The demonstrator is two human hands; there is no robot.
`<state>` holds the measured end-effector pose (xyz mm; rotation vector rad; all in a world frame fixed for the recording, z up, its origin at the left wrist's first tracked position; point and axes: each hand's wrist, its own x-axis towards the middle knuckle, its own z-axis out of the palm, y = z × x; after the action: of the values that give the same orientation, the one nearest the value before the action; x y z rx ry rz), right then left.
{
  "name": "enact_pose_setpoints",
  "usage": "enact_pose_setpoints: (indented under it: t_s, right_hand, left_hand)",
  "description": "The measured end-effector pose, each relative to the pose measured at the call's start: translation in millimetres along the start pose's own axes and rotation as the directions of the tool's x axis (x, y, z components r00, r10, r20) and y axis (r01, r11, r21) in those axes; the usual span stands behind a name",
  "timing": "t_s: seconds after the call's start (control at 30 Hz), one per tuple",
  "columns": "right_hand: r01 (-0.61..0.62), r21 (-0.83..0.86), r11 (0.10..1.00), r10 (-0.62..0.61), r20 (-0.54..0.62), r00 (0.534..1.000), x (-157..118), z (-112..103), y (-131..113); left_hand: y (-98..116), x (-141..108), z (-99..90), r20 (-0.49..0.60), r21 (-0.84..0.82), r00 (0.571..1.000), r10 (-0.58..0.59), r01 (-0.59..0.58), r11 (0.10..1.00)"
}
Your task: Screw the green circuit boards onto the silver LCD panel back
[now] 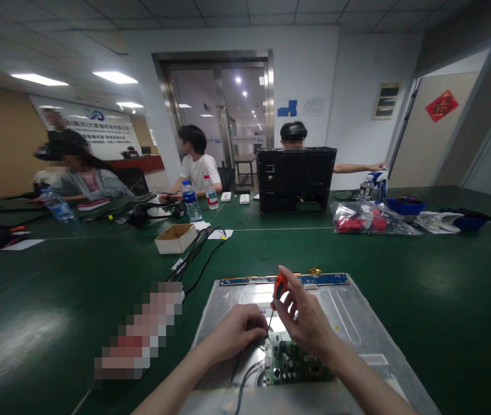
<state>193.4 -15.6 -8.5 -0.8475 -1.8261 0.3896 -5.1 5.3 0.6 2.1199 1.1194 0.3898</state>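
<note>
A screwdriver [280, 285] with an orange and black handle is held in my right hand [308, 320], its fingers closed round the handle. The thin shaft points down at the upper left corner of a green circuit board [291, 366]. Close to the tip, my left hand [243, 328] has its fingers curled and pressed together; what they hold, if anything, is hidden. Under both hands lies a silvery metal display panel [351, 328], with a blue strip board [332, 279] along its far edge. Black cables [245, 377] run beside the circuit board.
Left of the panel are a blurred-out power strip [146, 328] and an open white box [175, 239]. Farther off stand bottles [191, 200] and a black equipment casing [295, 178]. A plastic bag with red items [369, 219] lies at right. Several people sit around the green table [457, 276].
</note>
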Motion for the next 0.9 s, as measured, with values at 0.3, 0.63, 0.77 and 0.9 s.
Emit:
enact_pose_setpoints:
  t_s: [0.3, 0.63, 0.77, 0.9]
  right_hand:
    - [0.058, -0.006, 0.998, -0.058, -0.027, 0.998, 1.5, -0.1, -1.0]
    - [0.019, 0.010, 1.000, -0.019, -0.011, 1.000, 1.9, -1.4, -2.7]
    - [0.042, -0.020, 0.999, -0.042, -0.031, 0.999, 1.5, 0.3, 0.4]
    - [0.056, -0.038, 0.998, -0.057, -0.037, 0.998, 1.3, 0.6, 1.6]
  left_hand:
    - [-0.5, -0.4, 0.3, -0.017, -0.035, 1.000, 0.021, -0.022, 0.999]
    - [-2.0, 0.4, 0.8, -0.007, -0.030, 1.000, 0.011, -0.011, 1.000]
    - [-1.6, 0.6, 0.6, -0.015, -0.047, 1.000, 0.020, -0.021, 0.999]
    - [-0.7, 0.1, 0.5, -0.013, -0.047, 1.000, 0.020, -0.020, 0.999]
